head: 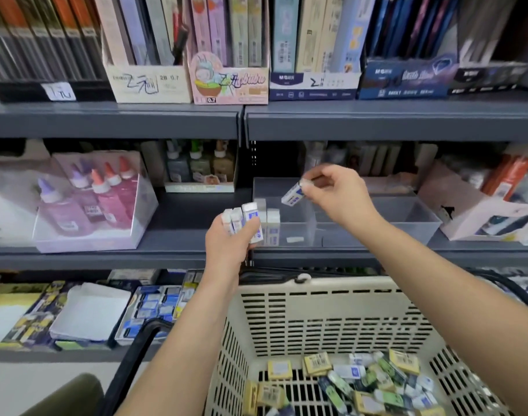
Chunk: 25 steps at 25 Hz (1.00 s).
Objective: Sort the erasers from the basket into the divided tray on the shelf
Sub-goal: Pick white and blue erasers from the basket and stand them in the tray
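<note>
Pinching one blue-and-white eraser (292, 195) in my right hand (331, 190) over the left compartment of the divided tray (406, 223); left hand (232, 238) grips a spare bunch (244, 220) at the tray's front-left corner. I'd lower it upright, snug against the standing row (270, 217) inside.

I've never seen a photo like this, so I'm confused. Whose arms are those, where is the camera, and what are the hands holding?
There is no machine here. A person wears a camera on the head, so you look down at their own arms. The left hand grips a few white-and-blue erasers. The right hand pinches a single eraser above the clear divided tray on the grey shelf, where a row of erasers already stands. Below, a cream basket holds many mixed erasers.
</note>
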### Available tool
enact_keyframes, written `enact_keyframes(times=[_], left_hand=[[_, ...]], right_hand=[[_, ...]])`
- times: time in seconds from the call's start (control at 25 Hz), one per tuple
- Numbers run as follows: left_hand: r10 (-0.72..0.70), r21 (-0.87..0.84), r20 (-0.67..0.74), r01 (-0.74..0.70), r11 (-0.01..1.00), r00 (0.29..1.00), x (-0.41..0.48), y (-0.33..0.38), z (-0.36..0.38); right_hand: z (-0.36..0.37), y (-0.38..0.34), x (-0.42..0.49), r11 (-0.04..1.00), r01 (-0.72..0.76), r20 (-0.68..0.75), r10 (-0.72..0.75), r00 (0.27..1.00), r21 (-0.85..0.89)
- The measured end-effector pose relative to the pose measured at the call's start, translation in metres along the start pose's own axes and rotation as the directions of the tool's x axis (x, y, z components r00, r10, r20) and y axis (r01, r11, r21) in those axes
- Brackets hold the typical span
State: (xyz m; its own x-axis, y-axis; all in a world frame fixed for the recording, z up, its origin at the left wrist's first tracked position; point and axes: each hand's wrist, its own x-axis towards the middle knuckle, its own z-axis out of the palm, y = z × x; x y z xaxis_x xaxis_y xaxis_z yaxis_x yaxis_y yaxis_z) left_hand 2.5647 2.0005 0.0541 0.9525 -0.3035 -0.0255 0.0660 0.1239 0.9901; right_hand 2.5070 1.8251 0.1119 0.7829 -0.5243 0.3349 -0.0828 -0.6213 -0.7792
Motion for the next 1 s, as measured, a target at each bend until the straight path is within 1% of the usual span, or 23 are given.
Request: enact_keyframes(times=[0.08, 0.16, 0.24, 0.36, 0.44, 0.6, 0.68, 0.72, 0.76, 0.8, 0.84, 0.88, 0.96, 1.0], left_hand=[[-0.018, 0.001, -0.003, 0.018, 1.000, 1.000, 0.008, -0.007, -0.007], [-0.032, 0.008, -0.015, 0.032, 0.999, 0.999, 0.017, -0.013, -0.009], [-0.030, 0.016, -0.046, 0.030, 0.999, 0.998, 0.026, -0.015, -0.009], [-0.004, 0.019, -0.079, 0.006, 1.000, 0.997, 0.034, -0.013, -0.006], [0.003, 0.025, -0.090, -0.001, 1.000, 0.996, 0.035, -0.012, -0.004], [0.034, 0.048, -0.025, -0.033, 0.998, 0.999, 0.029, -0.010, 0.002], [0.042, 0.069, 0.016, -0.043, 0.997, 0.999, 0.024, -0.008, 0.004], [0.045, 0.073, 0.031, -0.047, 0.996, 0.998, 0.023, -0.007, 0.005], [0.047, 0.072, 0.041, -0.050, 0.996, 0.998, 0.022, -0.006, 0.005], [0.046, 0.072, 0.046, -0.049, 0.996, 0.998, 0.021, -0.005, 0.004], [0.043, 0.074, 0.049, -0.047, 0.996, 0.998, 0.021, -0.005, 0.004], [0.044, 0.080, 0.051, -0.048, 0.996, 0.998, 0.021, -0.005, 0.004], [0.060, 0.104, 0.068, -0.067, 0.992, 0.996, 0.020, -0.004, 0.004], [0.074, 0.117, 0.080, -0.083, 0.990, 0.994, 0.020, -0.005, 0.004]], right_hand=[[0.013, 0.001, 0.014, 0.993, 0.031, 0.006, -0.030, 1.000, -0.114], [0.028, 0.004, 0.025, 0.986, 0.042, 0.077, -0.030, 0.997, -0.159], [0.039, 0.006, 0.030, 0.985, 0.020, 0.164, 0.008, 0.986, -0.170], [0.049, 0.011, 0.033, 0.988, -0.066, 0.294, 0.105, 0.950, -0.140], [0.053, 0.014, 0.030, 0.980, -0.032, 0.346, 0.099, 0.933, -0.194], [0.055, 0.012, 0.027, 0.934, 0.049, 0.395, 0.101, 0.913, -0.353], [0.052, 0.010, 0.026, 0.917, 0.072, 0.357, 0.080, 0.931, -0.393], [0.049, 0.008, 0.026, 0.931, 0.060, 0.297, 0.054, 0.953, -0.361], [0.046, 0.005, 0.026, 0.962, 0.027, 0.234, 0.039, 0.971, -0.271], [0.043, 0.001, 0.025, 0.991, -0.007, 0.206, 0.036, 0.978, -0.136], [0.040, -0.003, 0.024, 0.999, -0.032, 0.227, 0.034, 0.973, -0.011], [0.037, -0.008, 0.021, 0.997, -0.043, 0.288, 0.025, 0.957, 0.057], [0.037, -0.015, 0.015, 1.000, -0.001, 0.428, -0.010, 0.904, 0.025], [0.038, -0.017, 0.014, 0.999, 0.030, 0.468, -0.021, 0.884, -0.011]])
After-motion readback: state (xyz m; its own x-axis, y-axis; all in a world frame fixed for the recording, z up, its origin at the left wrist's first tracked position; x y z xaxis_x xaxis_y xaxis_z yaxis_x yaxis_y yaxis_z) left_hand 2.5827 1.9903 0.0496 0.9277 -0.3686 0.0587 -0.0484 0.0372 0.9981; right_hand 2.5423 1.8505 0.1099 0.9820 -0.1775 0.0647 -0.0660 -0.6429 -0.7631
